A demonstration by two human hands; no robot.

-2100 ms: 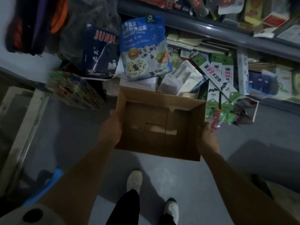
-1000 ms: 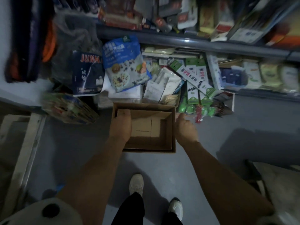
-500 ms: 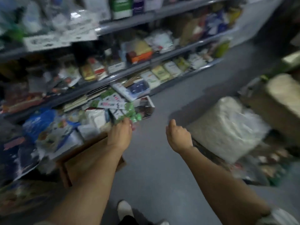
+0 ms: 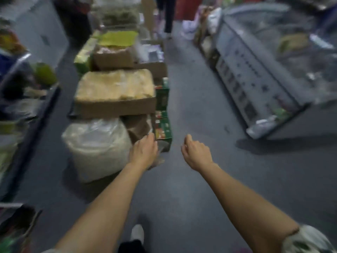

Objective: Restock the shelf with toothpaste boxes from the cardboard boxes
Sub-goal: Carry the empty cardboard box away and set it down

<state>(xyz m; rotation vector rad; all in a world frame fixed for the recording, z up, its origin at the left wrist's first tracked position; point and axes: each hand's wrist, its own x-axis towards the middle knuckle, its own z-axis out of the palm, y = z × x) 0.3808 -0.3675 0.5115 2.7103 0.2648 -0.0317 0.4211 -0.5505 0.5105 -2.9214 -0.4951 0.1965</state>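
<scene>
Where the shelf (image 4: 27, 110) runs along the far left edge, its goods are too blurred to name. Just right of it, on the grey floor (image 4: 200, 189), sits a clear plastic sack (image 4: 94, 145) of pale grain, with a cardboard box (image 4: 114, 95) of yellowish packets behind it and more cardboard boxes (image 4: 113, 57) stacked farther back. Green toothpaste boxes (image 4: 163, 128) stand along the right side of this row. The left hand (image 4: 144, 152) reaches forward over the sack's right edge, fingers loosely curled and holding nothing, close to the nearest green box; whether it touches is unclear. The right hand (image 4: 196, 154) hangs over bare floor, well apart from the boxes, fingers also loosely curled and empty. Farther right stands a chest freezer (image 4: 264, 73) with a curved glass lid. One white shoe (image 4: 137, 233) shows at the bottom.
</scene>
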